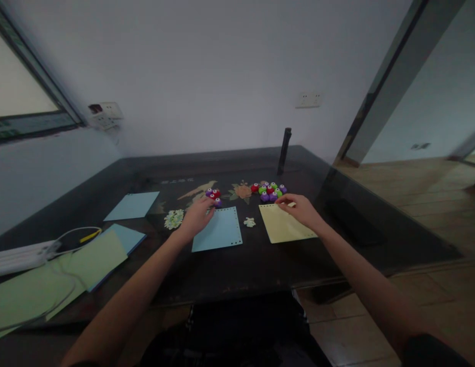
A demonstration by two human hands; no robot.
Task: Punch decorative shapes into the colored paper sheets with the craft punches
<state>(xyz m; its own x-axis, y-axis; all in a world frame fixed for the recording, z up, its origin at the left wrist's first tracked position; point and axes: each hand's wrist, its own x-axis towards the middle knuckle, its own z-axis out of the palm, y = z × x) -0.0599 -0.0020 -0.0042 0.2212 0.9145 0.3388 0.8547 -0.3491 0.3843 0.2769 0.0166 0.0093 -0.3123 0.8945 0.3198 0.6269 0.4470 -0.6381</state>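
My left hand [198, 218] reaches over the upper left corner of a light-blue sheet [219, 232] with punched holes. Its fingertips are beside a small cluster of red and purple eyeball-like pieces [213, 193]; whether they touch the nearest purple one [218, 202] is hard to make out. Over the top edge of a pale-yellow punched sheet [285, 227] is my right hand [298, 208], thumb and forefinger curved with a gap between them. Just beyond it sits a larger group of purple, green and red eyeball-like pieces [273, 195].
A pile of small pale-green pieces [174, 219] lies left of my left hand, a smaller pile [250, 222] between the sheets. Blue and green papers [132, 206], a cable and a white power strip [21, 259] occupy the left side. A black post [284, 150] rises at the back.
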